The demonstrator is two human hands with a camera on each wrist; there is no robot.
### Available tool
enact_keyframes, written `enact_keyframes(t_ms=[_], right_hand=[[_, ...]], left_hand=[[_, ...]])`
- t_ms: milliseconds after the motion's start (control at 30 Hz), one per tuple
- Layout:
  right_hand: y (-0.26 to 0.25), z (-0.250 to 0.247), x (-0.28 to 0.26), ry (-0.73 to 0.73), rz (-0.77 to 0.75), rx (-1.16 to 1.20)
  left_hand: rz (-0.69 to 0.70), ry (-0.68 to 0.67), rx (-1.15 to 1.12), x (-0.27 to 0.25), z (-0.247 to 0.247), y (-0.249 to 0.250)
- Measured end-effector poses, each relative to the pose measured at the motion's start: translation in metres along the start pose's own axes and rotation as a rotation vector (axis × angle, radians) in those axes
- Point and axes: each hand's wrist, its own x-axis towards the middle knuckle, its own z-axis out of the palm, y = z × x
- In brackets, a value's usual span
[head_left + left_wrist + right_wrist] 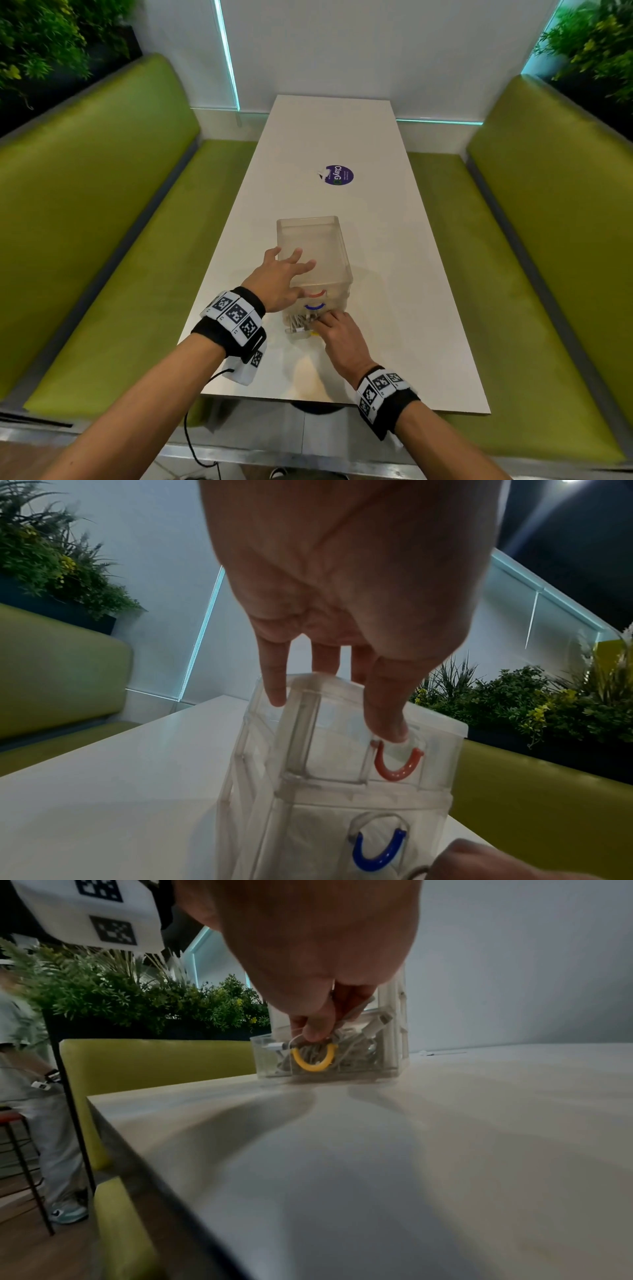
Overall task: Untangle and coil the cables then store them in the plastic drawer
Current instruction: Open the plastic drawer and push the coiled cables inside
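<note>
A clear plastic drawer unit [315,246] stands on the white table [411,308]. Its top drawer has a red handle [397,767] and its middle drawer a blue handle [377,856]. My left hand [281,274] rests flat on the unit's top with its fingers spread and its thumb at the red handle. The bottom drawer [270,1056], with a yellow handle [313,1064], is pulled out and holds white cables [356,1042]. My right hand [339,335] pinches that drawer's front wall, thumb above the yellow handle and fingers curled inside among the cables.
A purple round sticker [339,174] lies farther up the table. Green benches [102,222] run along both sides, with plants [41,44] behind them. The table's near edge [342,404] is just below my wrists. A person [31,1069] stands beside a stool in the right wrist view.
</note>
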Motion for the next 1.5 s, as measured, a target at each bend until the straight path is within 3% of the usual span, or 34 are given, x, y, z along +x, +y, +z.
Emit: enact_keyframes(t_ms=[100,333,433,633,767,967,1267,1500], right_hand=[[-0.001,0.004,-0.003,-0.011,0.064,0.016],[-0.012,0.01,0.0,0.152,0.179,-0.082],[-0.008,0.005,-0.007,0.116,0.24,-0.032],[0.01,-0.007,-0.007,0.04,0.1,-0.197],[0.019,-0.012,-0.006,-0.022,0.025,-0.183],[0.015,-0.014,0.007,0.086,0.105,-0.125],[0.01,-0.011,-0.01,-0.072,0.064,-0.106],[0.003,-0.014,0.008,-0.168,0.027,-0.145]], left_hand=[[0.002,0.004,0.004,-0.001,0.001,-0.001],[-0.001,0.002,-0.003,-0.002,0.001,0.001],[0.003,-0.001,0.001,-0.001,0.0,0.001],[0.007,0.0,0.011,-0.001,0.0,0.002],[0.008,-0.002,0.023,0.0,0.0,0.002],[-0.002,0.004,0.002,0.0,0.001,0.001],[-0.004,0.005,-0.031,-0.003,-0.001,0.003],[-0.008,0.009,-0.042,-0.003,0.0,0.006]])
